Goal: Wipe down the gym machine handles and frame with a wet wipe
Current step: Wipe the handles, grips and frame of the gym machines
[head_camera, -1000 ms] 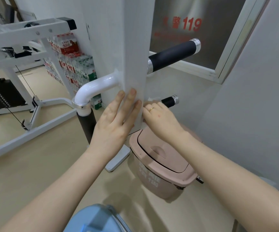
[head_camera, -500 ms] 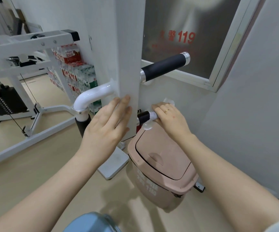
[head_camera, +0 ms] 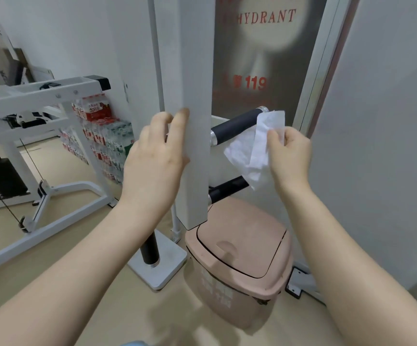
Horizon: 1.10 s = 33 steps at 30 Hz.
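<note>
Right hand: the right hand pinches a wet wipe between thumb and fingertips, held up just beside the end of the upper handle.
Left hand: the left hand rests open against the white upright post, fingers lightly curled at its edge and closed round nothing.
Where the wipe is: in the air, its top corner overlapping the handle's metal end cap in this view; whether it touches cannot be told.
Risk, wipe: it hangs crumpled and loose from a small pinch, so it would likely bunch or slip on the grip and clean only a strip.
Risk, missed spots: the lower handle sits partly hidden behind the post and the wipe, so its far end is easy to skip.
Risk, below: a dropped wipe would land on the closed pink bin or the floor and pick up dirt.
Materials: thin, creased, limp white sheet; matte black cylindrical grips with shiny collars; smooth painted square-section post; plastic swing-lid bin.
</note>
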Tool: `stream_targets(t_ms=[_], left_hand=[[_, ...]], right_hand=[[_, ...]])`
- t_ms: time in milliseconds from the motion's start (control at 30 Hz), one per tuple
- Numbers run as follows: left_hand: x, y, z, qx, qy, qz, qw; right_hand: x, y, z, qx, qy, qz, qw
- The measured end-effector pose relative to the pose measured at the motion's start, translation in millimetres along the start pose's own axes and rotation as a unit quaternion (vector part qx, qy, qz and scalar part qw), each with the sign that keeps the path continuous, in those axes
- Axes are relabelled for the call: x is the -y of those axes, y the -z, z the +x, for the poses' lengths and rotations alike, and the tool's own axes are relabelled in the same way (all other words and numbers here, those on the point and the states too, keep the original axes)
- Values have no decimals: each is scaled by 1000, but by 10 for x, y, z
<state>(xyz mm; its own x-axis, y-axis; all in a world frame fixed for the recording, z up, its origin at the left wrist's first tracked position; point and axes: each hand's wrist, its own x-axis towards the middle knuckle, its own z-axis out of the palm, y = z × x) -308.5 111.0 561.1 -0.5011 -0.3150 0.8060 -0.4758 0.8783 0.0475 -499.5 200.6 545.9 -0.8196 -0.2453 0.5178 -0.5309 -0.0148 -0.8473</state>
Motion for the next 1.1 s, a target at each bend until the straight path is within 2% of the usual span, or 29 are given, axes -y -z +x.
stream_targets(t_ms=[67, 167, 233, 267, 333, 433, 500, 600, 633, 700, 833, 900, 967, 1000, 1100], left_hand=[[-17, 9, 20, 24, 12, -18, 999], [-27, 3, 49, 47, 41, -68, 996], [-31, -24, 57, 50, 55, -98, 992], [-27, -42, 56, 50, 59, -111, 991], [-7, -76, 54, 49, 63, -128, 988], [34, -103, 44, 35, 62, -126, 989], [36, -122, 39, 26, 56, -121, 991], [28, -176, 33, 13, 62, -128, 990], [28, -195, 30, 7, 63, -129, 990], [41, -232, 22, 0, 63, -129, 990], [65, -228, 5, -3, 60, -128, 990], [76, -206, -3, 2, 60, -128, 990], [88, -196, -6, 3, 56, -125, 991], [88, -200, -7, -1, 52, -121, 991], [82, -235, -19, -12, 52, -114, 992]], right_hand=[[258, 37, 71, -40, 122, -68, 989], [424, -154, 124, -43, 314, -190, 929], [388, -382, 104, 47, 379, -224, 897], [363, -481, 76, 122, 396, -219, 883], [271, -571, 29, 246, 404, -185, 861], [108, -424, 32, 318, 405, -201, 833], [36, -306, 136, 310, 407, -230, 828], [23, -253, 290, 252, 358, -264, 859], [42, -269, 289, 238, 357, -279, 859], [78, -323, 206, 247, 378, -298, 841], [73, -341, 165, 313, 449, -282, 788], [10, -300, 307, 306, 409, -278, 814], [-54, -281, 406, 259, 349, -270, 859], [-58, -305, 385, 233, 344, -271, 868], [-7, -464, 161, 186, 437, -264, 840]])
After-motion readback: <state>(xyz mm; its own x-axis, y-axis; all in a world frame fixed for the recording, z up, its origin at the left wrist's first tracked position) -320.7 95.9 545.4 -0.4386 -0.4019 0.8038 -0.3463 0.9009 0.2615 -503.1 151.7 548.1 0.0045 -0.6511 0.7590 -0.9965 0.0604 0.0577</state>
